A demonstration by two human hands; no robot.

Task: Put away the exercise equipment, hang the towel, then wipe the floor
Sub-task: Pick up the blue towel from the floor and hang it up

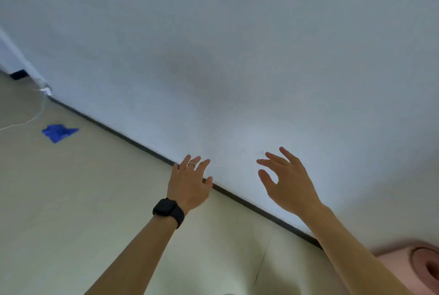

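A rolled pink exercise mat (420, 268) lies on the floor against the wall at the lower right corner, only partly in frame. My right hand (288, 181) hangs above and to the left of it, fingers spread, holding nothing. My left hand (190, 183), with a ring and a black watch on the wrist, is also spread and empty, over the dark baseboard. A crumpled blue cloth (59, 132) lies on the pale floor far to the left, well away from both hands.
A white wall (237, 57) fills the upper frame, meeting the beige floor (83, 199) at a dark baseboard (123, 135). A thin white cable (35, 116) trails from the wall corner at left. A small dark object (18, 74) sits near that corner.
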